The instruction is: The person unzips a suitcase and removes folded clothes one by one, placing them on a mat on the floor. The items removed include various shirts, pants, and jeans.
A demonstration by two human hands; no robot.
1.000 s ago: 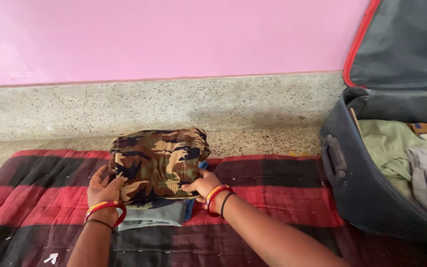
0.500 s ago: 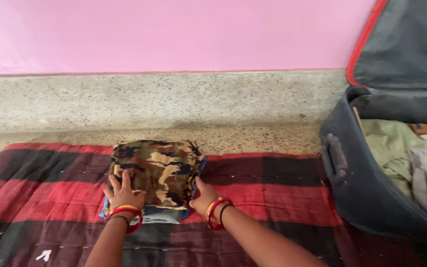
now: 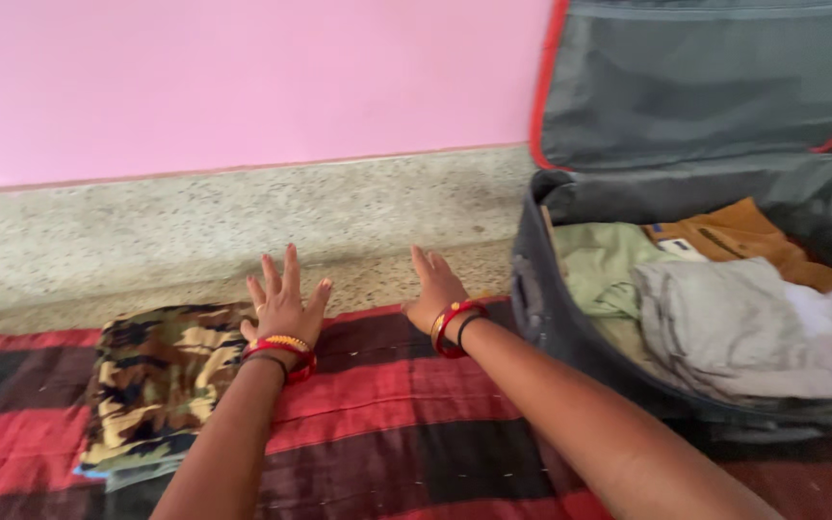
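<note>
A folded camouflage garment (image 3: 151, 380) lies on top of a small stack on the red and black checked blanket (image 3: 377, 424), at the left. My left hand (image 3: 284, 300) is lifted just right of that stack, fingers spread, holding nothing. A little to the right, my right hand (image 3: 435, 284) is also raised with its fingers apart, near the left wall of the open dark suitcase (image 3: 541, 308). Both wrists carry red and gold bangles.
The suitcase lid (image 3: 705, 82) leans against the pink wall (image 3: 243, 77). Inside lie a grey folded cloth (image 3: 734, 327), a pale green garment (image 3: 604, 265) and a brown one (image 3: 748, 236). A speckled stone ledge (image 3: 195, 231) runs behind the blanket.
Both hands have let go of the camouflage stack and risen, moving right toward the suitcase. The view has swung right, so the stack now sits at the left.
</note>
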